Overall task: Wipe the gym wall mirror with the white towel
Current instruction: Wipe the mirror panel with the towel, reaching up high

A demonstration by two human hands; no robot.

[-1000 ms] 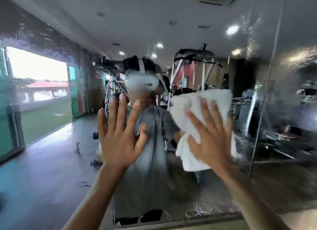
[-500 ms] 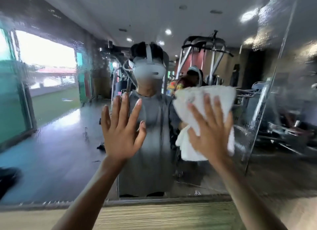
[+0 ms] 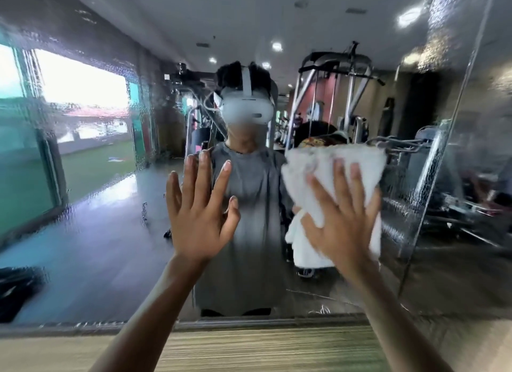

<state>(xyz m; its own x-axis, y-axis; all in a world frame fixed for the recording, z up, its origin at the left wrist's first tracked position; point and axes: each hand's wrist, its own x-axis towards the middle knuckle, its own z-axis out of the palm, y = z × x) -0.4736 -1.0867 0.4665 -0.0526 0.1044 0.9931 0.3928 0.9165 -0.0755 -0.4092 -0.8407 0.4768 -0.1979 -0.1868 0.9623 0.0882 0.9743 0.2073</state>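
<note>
The white towel (image 3: pixel 324 161) is bunched up and pressed flat on the mirror (image 3: pixel 97 247). It sits right under the grip of the right hand (image 3: pixel 343 216). Some towel sticks out above the fingertips and some hangs down below the palm.

The wiping step is going on now. The glass just left of the grip looks smooth. Out to the right of the grip it is bumpy with wet drops (image 3: pixel 401 227), all the way to the seam (image 3: pixel 440 183) between two mirror panes. More drops are far off to the left, past the other hand. So I think a lot is left to wipe.

The next move calls for a firm push and a slide of the towel over to the wet part on the right. The hand must keep the towel flat so it does not slip out and drop.

The right grip is wide. The fingers are straight and spread on the towel, not curled round it. The arm reaches up and forward from low on the right.

The left hand (image 3: pixel 199 213) is beside the grip, at about the same height. It is open wide too and holds nothing. It looks like it leans on the glass, but I cannot tell if it touches.
</note>
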